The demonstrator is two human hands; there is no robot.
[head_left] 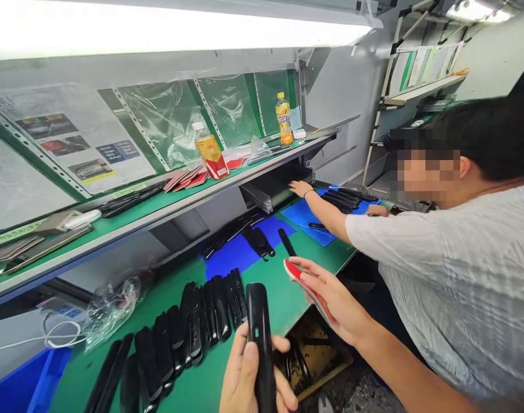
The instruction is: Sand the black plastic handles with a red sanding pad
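Note:
A long, glossy black plastic part (257, 310) with a small slot in it stands nearly upright in my left hand (241, 373), whose thumb and fingers wrap round it. To its right, my right hand (337, 298) holds a thin, flexible pad (293, 269) with a red face and a pale edge, which looks like folded sandpaper. The pad and the part are apart. Many similar black parts (197, 321) lie in a row on the green bench top (219, 367), left of my left hand.
A co-worker (451, 258) on the right reaches toward the shelf opening. More black parts lie on blue sheets (227, 269). Drink bottles (211, 152) and red-and-grey pads (187, 178) sit on the shelf. A blue bin (30, 384) stands at lower left, near clear plastic wrap (111, 304).

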